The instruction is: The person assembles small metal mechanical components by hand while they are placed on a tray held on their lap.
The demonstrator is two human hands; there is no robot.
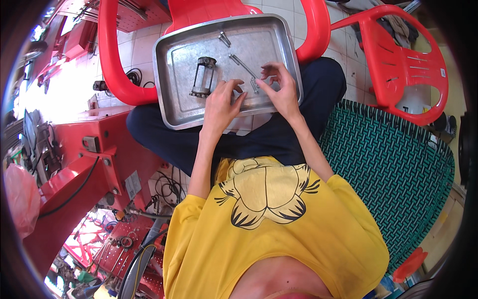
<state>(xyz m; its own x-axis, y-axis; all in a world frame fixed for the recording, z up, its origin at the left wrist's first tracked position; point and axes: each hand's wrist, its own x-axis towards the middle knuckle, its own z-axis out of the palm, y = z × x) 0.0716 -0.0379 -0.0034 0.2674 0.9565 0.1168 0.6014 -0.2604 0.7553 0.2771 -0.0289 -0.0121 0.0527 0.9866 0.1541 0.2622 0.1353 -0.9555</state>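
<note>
A rectangular metal tray (177, 114) rests in front of me on a red plastic chair. Inside, a cylindrical part with metal end pieces and a clear middle (203, 77) lies left of my hands. My left hand (221, 104) is open beside it, fingers bent and apart. My right hand (283, 94) pinches the lower end of long thin metal bolts (241, 65), which slant up-left. Short bolts (254, 87) lie just below those fingertips, and more short bolts (224, 39) sit near the tray's far side.
A red chair (117, 70) surrounds the tray; another (408, 74) stands right, beside a woven green seat (388, 184). Red metal machinery (94, 164) with hanging cables is close on my left. Coiled black cable (133, 77) lies on the tiled floor (294, 27). My crossed legs are under the tray.
</note>
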